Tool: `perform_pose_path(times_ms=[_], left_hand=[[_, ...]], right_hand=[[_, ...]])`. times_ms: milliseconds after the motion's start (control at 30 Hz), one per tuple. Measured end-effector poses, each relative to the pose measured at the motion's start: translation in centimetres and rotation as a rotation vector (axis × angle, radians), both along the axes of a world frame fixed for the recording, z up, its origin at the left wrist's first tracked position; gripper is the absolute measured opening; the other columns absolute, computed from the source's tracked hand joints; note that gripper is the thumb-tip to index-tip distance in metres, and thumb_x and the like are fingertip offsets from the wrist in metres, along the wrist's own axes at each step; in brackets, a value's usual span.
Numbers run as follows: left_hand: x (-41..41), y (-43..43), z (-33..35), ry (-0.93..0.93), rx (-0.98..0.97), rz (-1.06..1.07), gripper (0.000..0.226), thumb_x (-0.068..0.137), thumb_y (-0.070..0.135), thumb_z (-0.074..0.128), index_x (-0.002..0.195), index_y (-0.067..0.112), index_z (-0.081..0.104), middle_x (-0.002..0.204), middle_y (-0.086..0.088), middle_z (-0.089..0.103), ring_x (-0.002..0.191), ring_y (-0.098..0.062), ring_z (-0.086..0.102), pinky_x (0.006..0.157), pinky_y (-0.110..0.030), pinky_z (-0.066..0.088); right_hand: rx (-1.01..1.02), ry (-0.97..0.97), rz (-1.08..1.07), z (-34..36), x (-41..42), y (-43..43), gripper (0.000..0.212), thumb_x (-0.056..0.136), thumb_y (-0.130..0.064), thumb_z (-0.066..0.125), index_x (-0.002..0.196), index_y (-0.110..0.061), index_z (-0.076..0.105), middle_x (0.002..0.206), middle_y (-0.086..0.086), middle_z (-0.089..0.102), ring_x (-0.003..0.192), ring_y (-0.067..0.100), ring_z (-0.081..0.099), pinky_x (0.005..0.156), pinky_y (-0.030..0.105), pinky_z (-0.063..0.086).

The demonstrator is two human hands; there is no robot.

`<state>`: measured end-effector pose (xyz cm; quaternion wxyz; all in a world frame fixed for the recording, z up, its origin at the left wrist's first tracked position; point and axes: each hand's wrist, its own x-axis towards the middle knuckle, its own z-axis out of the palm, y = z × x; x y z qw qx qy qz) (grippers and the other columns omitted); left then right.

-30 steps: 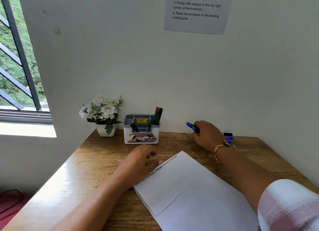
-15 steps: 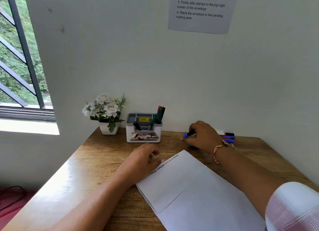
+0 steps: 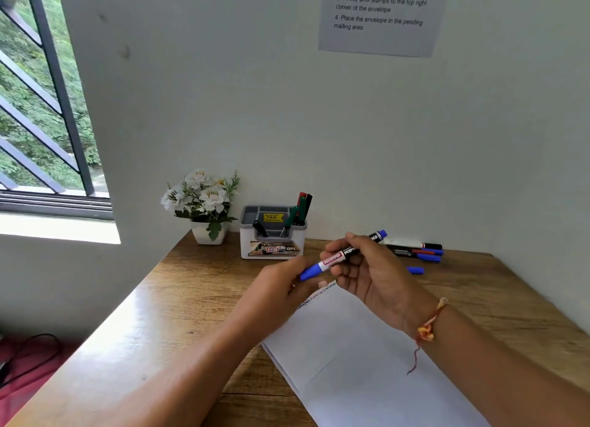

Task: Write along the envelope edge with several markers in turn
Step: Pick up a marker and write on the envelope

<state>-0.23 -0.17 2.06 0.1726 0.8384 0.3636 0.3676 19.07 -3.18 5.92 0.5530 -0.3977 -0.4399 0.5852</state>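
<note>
The right grip (image 3: pixel 373 276) is clenched round a cylindrical marker (image 3: pixel 330 260) with a glossy black-and-white barrel. Its smooth blue cap points at the left grip (image 3: pixel 281 287), whose curled fingers meet the cap; whether they pinch it cannot be told. Just below both grips a flat white paper envelope (image 3: pixel 351 362) lies on the grained wooden tabletop (image 3: pixel 191 299), with fine handwriting (image 3: pixel 316 295) along its edge beside the left grip. Beyond the right grip lie more markers (image 3: pixel 415 251), and beyond the left stands a boxy plastic organizer (image 3: pixel 271 244).

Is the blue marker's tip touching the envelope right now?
No, the right hand holds the blue marker lifted clear of the envelope, with its blue cap on.
</note>
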Motion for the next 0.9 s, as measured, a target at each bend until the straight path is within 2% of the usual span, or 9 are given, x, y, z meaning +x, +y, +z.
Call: perform_pose_path(times_ms=[133, 200, 300, 367, 500, 633, 700, 767, 900], left_hand=[[0.0, -0.1, 0.3, 0.030, 0.003, -0.020, 0.028, 0.093, 0.048, 0.060, 0.110, 0.027, 0.066, 0.082, 0.009, 0.066, 0.073, -0.008, 0.059, 0.065, -0.027, 0.049], [-0.1, -0.1, 0.3, 0.047, 0.005, -0.039, 0.023, 0.095, 0.043, 0.060, 0.110, 0.027, 0.066, 0.081, 0.012, 0.065, 0.076, -0.007, 0.059, 0.063, -0.021, 0.046], [-0.1, -0.1, 0.1, 0.056, -0.024, -0.075, 0.008, 0.097, 0.042, 0.059, 0.105, 0.040, 0.060, 0.080, 0.018, 0.063, 0.078, 0.001, 0.060, 0.062, -0.011, 0.042], [0.0, -0.1, -0.1, 0.051, -0.083, -0.094, 0.015, 0.096, 0.049, 0.055, 0.108, 0.041, 0.060, 0.083, 0.018, 0.067, 0.081, 0.004, 0.063, 0.066, -0.009, 0.045], [0.4, -0.5, -0.1, -0.061, -0.229, -0.173, 0.034, 0.092, 0.051, 0.053, 0.115, 0.029, 0.066, 0.090, 0.009, 0.074, 0.084, -0.003, 0.069, 0.074, -0.020, 0.057], [0.5, -0.6, -0.2, -0.247, -0.362, -0.230, 0.026, 0.092, 0.040, 0.058, 0.111, 0.026, 0.070, 0.095, -0.002, 0.075, 0.086, -0.014, 0.073, 0.078, -0.029, 0.060], [0.6, -0.6, -0.2, -0.311, -0.437, -0.243, 0.029, 0.093, 0.036, 0.058, 0.112, 0.019, 0.072, 0.097, -0.008, 0.075, 0.089, -0.021, 0.074, 0.080, -0.033, 0.061], [0.5, -0.6, -0.1, -0.380, -0.518, -0.262, 0.034, 0.092, 0.033, 0.058, 0.116, 0.012, 0.071, 0.100, -0.015, 0.074, 0.093, -0.026, 0.073, 0.080, -0.032, 0.060], [0.4, -0.3, 0.1, -0.402, -0.555, -0.281, 0.034, 0.094, 0.027, 0.056, 0.120, 0.009, 0.069, 0.104, -0.017, 0.073, 0.095, -0.026, 0.073, 0.080, -0.030, 0.060]], right_hand=[[0.016, -0.118, 0.023, -0.4, -0.1, -0.6, 0.043, 0.080, -0.054, 0.070, 0.088, -0.013, 0.082, 0.084, 0.008, 0.076, 0.065, 0.010, 0.069, 0.056, 0.022, 0.054], [0.031, -0.170, 0.022, -0.6, 0.0, -0.8, 0.045, 0.073, -0.058, 0.074, 0.087, -0.017, 0.082, 0.089, 0.010, 0.079, 0.073, 0.015, 0.074, 0.058, 0.023, 0.056], [0.041, -0.205, 0.031, -0.8, 0.1, -1.0, 0.043, 0.069, -0.059, 0.077, 0.088, -0.021, 0.081, 0.101, 0.016, 0.079, 0.088, 0.027, 0.078, 0.061, 0.025, 0.059], [0.042, -0.213, 0.026, -0.9, 0.2, -1.1, 0.041, 0.066, -0.058, 0.080, 0.086, -0.022, 0.078, 0.100, 0.016, 0.079, 0.087, 0.026, 0.079, 0.062, 0.025, 0.059], [0.073, -0.245, 0.039, -1.1, -0.1, -1.3, 0.023, 0.073, -0.051, 0.077, 0.079, -0.030, 0.076, 0.093, 0.012, 0.080, 0.084, 0.022, 0.079, 0.064, 0.025, 0.060], [0.042, -0.202, 0.054, -1.1, -0.3, -1.3, 0.031, 0.089, -0.039, 0.068, 0.107, -0.016, 0.079, 0.099, 0.019, 0.079, 0.089, 0.028, 0.079, 0.068, 0.025, 0.062], [0.019, -0.162, 0.064, -1.3, 0.0, -1.3, 0.026, 0.099, -0.027, 0.060, 0.101, -0.013, 0.081, 0.099, 0.023, 0.078, 0.088, 0.029, 0.079, 0.068, 0.026, 0.063], [0.008, -0.117, 0.076, -1.4, 0.2, -1.2, 0.032, 0.103, -0.022, 0.054, 0.094, -0.012, 0.083, 0.098, 0.024, 0.078, 0.088, 0.030, 0.079, 0.069, 0.028, 0.063], [0.062, -0.145, 0.106, -1.0, 0.0, -1.3, 0.032, 0.086, -0.044, 0.068, 0.105, -0.022, 0.081, 0.105, 0.021, 0.078, 0.097, 0.030, 0.078, 0.075, 0.030, 0.063]])
